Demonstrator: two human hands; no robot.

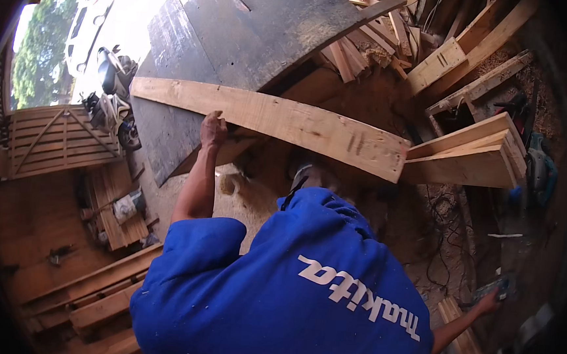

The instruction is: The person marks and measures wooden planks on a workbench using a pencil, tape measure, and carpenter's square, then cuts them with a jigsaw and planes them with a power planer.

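Note:
A long pale wooden plank (300, 122) lies across the near edge of a dark worktop (241, 36), its right end reaching past the edge to the right. My left hand (213, 130) grips the plank's near edge left of its middle, fingers curled against the wood. Far out at the lower right, my right hand (486, 302) is closed on a dark grey-teal tool (503, 286); its kind is too small and blurred to make out. Beside the plank's right end sit several stacked boards (469, 160).
A teal power tool (542, 170) rests at the right, with dark cords (447, 234) below and left of it. Offcuts (378, 42) pile up behind the worktop's right side. More planks (101, 299) are stacked at lower left. A slatted wooden gate (62, 142) and parked motorbikes (115, 93) stand at left.

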